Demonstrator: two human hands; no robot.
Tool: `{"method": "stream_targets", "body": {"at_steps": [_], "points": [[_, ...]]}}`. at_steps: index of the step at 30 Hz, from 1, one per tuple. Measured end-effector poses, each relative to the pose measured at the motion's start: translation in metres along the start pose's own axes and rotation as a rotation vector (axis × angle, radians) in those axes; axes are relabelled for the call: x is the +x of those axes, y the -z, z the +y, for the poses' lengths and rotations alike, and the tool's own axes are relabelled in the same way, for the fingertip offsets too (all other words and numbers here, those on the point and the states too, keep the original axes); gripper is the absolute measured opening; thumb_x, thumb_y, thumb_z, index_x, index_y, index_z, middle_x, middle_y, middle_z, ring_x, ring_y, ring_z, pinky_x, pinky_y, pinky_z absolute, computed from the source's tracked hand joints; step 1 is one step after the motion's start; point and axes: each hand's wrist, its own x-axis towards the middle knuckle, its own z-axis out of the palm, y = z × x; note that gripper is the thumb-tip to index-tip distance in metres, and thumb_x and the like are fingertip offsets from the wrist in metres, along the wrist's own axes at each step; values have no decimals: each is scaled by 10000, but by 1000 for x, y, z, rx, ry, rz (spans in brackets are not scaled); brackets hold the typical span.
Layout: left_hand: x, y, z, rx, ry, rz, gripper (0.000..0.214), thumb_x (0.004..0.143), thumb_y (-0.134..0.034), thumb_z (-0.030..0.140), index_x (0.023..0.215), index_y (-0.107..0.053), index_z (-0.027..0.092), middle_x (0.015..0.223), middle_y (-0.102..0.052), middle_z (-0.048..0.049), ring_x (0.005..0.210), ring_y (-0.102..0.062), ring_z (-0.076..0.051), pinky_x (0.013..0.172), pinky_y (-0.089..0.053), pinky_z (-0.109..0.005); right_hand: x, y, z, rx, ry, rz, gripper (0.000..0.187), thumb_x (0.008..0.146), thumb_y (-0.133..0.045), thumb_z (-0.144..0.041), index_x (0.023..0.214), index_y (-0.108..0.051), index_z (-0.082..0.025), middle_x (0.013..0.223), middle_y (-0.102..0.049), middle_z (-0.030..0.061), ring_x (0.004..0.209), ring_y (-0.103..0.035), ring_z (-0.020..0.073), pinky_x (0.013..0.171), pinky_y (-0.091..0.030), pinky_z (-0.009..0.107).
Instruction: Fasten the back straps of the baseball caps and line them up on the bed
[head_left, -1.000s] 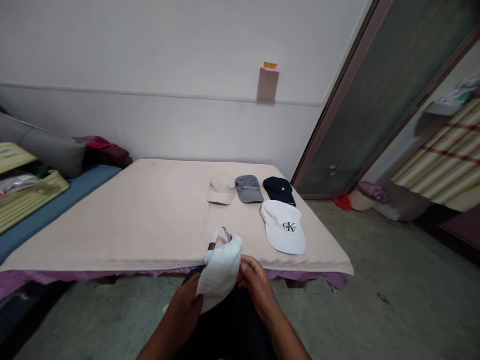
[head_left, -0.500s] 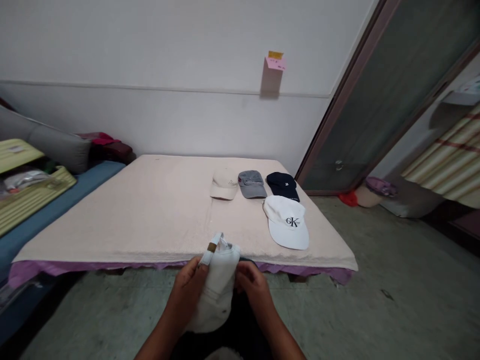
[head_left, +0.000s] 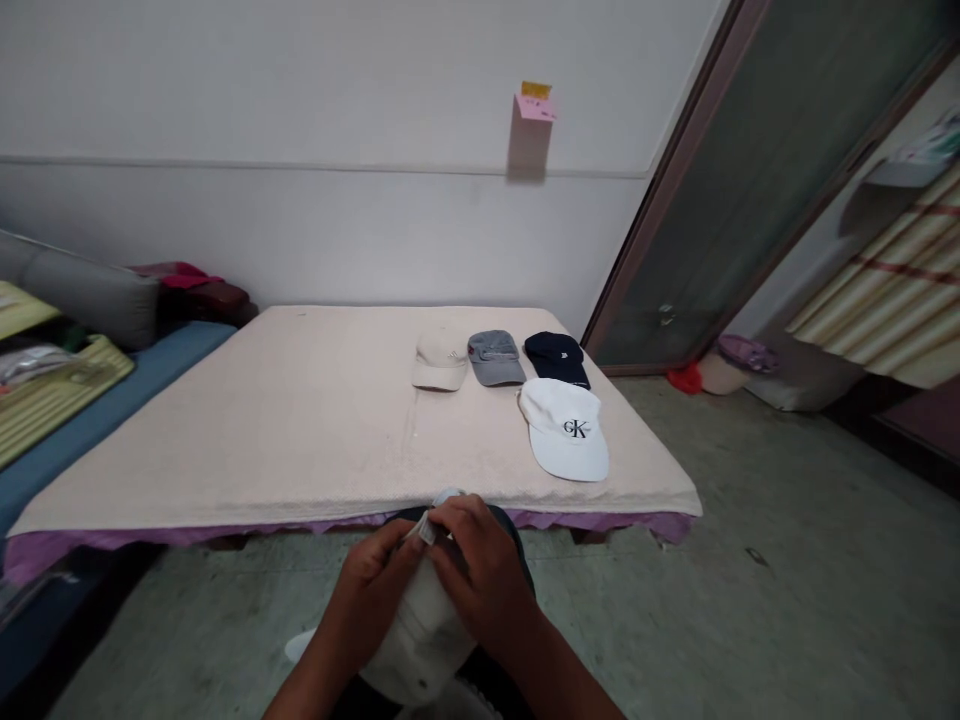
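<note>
Both my hands grip a white cap [head_left: 416, 640] low in front of me, just before the near edge of the bed. My left hand [head_left: 379, 580] pinches the cap's strap end from the left. My right hand [head_left: 476, 575] covers the top of the cap, fingers curled over the strap. On the beige bed cover [head_left: 300, 420] lie a white cap with a black logo [head_left: 566, 430], a beige cap [head_left: 439, 360], a grey cap [head_left: 495, 357] and a dark navy cap [head_left: 556, 357].
A blue mattress [head_left: 112, 395] with a grey cushion [head_left: 82, 295] and yellow-green bags lies at the left. A sliding glass door [head_left: 750, 190] stands at the right, with a pink basin [head_left: 724, 370] on the grey floor beside it. A pink note [head_left: 536, 105] hangs on the wall.
The cap has come down and toward me. My right hand moved from its right side over its top, and the raised strap is now pressed down between my fingers.
</note>
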Motion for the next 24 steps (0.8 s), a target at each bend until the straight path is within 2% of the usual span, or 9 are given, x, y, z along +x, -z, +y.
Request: {"method": "stream_targets", "body": {"at_steps": [4, 8, 12, 16, 19, 24], "points": [[-3, 2, 5, 9, 34, -59, 272, 809, -525, 400, 892, -676, 190, 699, -628, -4, 632, -517, -152, 548, -396, -221, 2, 0, 4, 30, -25, 49, 151, 831, -459, -111, 908, -568, -182, 850, -566, 43, 814, -523, 161, 735, -409, 295], [-1, 1, 9, -59, 109, -127, 261, 785, -555, 402, 873, -669, 184, 678, -621, -5, 584, -506, -142, 508, -374, -218, 4, -1, 8, 146, -230, 123, 91, 801, -508, -150, 729, -557, -176, 674, -519, -15, 638, -479, 115, 598, -366, 236], [0, 2, 9, -163, 183, -178, 255, 765, -583, 402, 852, -673, 180, 646, -613, -1, 546, -493, -133, 501, -364, -220, 2, -4, 14, 408, -420, 176, 85, 772, -538, -192, 690, -551, -173, 600, -486, -38, 575, -440, 97, 538, -343, 208], [-1, 4, 10, -301, 234, -224, 273, 743, -630, 378, 918, -679, 174, 723, -654, -24, 609, -542, -142, 556, -390, -225, 3, -1, 21, 731, -579, 184, 143, 800, -513, -263, 692, -533, -172, 543, -510, -33, 508, -453, 98, 508, -359, 210], [-3, 6, 12, -405, 320, -190, 291, 725, -660, 362, 932, -689, 160, 699, -656, -26, 585, -548, -124, 550, -389, -213, 8, 10, 24, 766, -557, 93, 138, 792, -545, -278, 717, -555, -164, 589, -551, -13, 545, -495, 112, 539, -386, 224], [-5, 9, 22, -558, 418, -186, 278, 669, -721, 326, 886, -712, 152, 658, -667, -34, 556, -566, -115, 536, -396, -201, 18, 34, 21, 624, -310, -185, 205, 816, -550, -340, 841, -639, -157, 844, -602, 43, 781, -528, 156, 710, -394, 267]]}}
